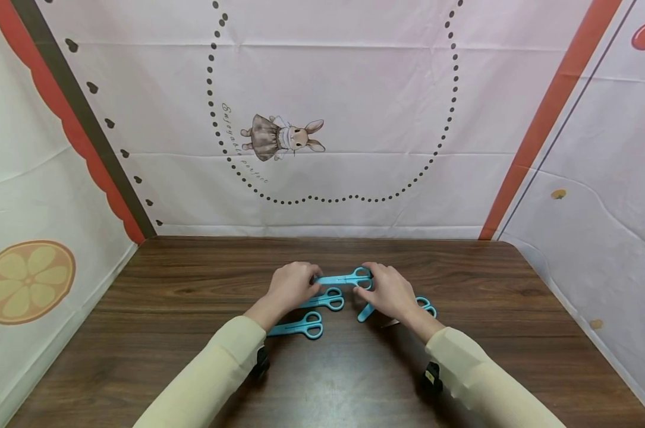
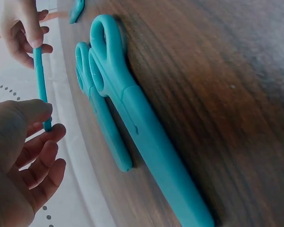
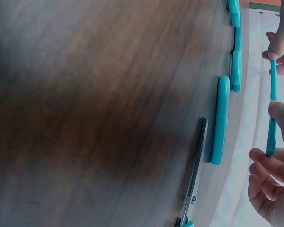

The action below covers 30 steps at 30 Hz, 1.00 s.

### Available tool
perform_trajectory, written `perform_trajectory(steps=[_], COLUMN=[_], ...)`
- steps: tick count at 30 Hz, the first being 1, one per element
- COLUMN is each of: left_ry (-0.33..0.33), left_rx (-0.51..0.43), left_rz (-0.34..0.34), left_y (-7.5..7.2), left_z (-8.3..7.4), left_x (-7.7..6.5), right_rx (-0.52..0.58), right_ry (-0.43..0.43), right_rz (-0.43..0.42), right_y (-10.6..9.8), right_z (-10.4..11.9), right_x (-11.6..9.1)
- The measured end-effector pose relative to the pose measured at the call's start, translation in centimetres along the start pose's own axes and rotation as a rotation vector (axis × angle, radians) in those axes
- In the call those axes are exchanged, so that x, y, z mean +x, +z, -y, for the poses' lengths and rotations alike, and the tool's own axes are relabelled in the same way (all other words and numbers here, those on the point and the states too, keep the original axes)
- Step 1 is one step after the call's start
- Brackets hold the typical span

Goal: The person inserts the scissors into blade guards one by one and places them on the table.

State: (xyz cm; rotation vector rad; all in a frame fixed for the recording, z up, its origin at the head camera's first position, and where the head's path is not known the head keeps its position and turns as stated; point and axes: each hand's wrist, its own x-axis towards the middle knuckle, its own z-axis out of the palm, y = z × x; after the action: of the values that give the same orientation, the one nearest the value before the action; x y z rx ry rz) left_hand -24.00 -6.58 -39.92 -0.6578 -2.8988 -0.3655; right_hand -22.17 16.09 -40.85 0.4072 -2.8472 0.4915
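Observation:
A pair of turquoise scissors (image 1: 337, 280) is held level between both hands, above the table. My left hand (image 1: 292, 286) pinches its blade end between thumb and fingers. My right hand (image 1: 389, 291) grips the handle loops at the other end. Below the left hand lie two more turquoise scissors with covered blades: a farther pair (image 1: 333, 299) and a nearer pair (image 2: 146, 127). Under the right hand a loose turquoise blade cover (image 3: 220, 120) rests on the table. Beside it lie scissors with a bare metal blade (image 3: 197, 165); the right hand and forearm partly hide them in the head view.
The dark wood-grain table (image 1: 194, 273) spreads under everything. A white printed cloth (image 1: 354, 119) with a rabbit figure hangs behind its far edge, and similar cloth stands at both sides. Dark wrist devices (image 1: 432, 377) sit below the sleeves.

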Motion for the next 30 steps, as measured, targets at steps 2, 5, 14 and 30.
perform_trajectory(steps=[2,5,14,30], left_ry=[-0.012,-0.029,-0.067,-0.092], left_rx=[0.004,0.001,-0.002,0.023], left_rz=[0.011,0.023,0.066,0.111], left_y=[0.0,-0.1,-0.2,0.4], left_z=[0.0,-0.1,0.1,1.1], left_x=[0.2,0.5,1.4,2.3], right_rx=[-0.004,-0.002,0.004,0.031], right_ry=[0.011,0.016,0.015,-0.025], right_rz=[0.015,0.025,0.039,0.095], right_y=[-0.1,-0.1,0.1,0.7], right_z=[0.0,-0.1,-0.3,-0.4], right_x=[0.2,0.4,1.0,1.9])
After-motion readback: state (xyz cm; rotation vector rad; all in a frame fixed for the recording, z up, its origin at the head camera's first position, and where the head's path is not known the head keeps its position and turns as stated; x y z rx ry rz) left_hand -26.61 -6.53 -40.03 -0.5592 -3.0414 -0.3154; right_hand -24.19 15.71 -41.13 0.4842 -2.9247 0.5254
